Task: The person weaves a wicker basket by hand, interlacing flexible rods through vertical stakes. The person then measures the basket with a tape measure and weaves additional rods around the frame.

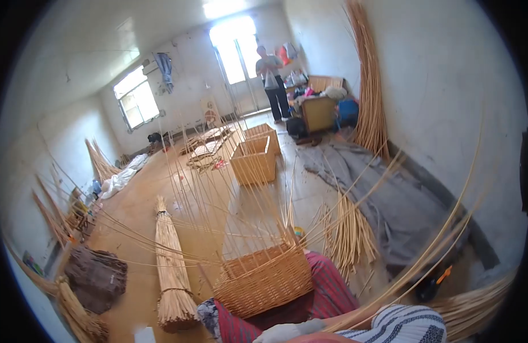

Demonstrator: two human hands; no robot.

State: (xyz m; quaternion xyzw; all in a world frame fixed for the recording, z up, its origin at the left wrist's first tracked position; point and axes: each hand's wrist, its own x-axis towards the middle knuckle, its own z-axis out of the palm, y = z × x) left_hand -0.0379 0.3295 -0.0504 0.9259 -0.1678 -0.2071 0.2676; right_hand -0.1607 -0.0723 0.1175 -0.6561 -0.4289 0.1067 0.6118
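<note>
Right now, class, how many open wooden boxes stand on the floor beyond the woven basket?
2. The front wooden box stands beyond the woven basket; the rear wooden box is directly behind it, partly covered. Others may be hidden.

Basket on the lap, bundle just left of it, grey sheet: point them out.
Basket [267, 283], head view: its woven side.
Bundle [173, 263], head view: midway along its length.
Grey sheet [398, 214], head view: near its middle.

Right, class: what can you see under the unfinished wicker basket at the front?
Red striped fabric shows to either side of the wicker basket, with a darker maroon patch just below its lower edge. Whatever lies directly beneath the basket is covered from view.
</note>
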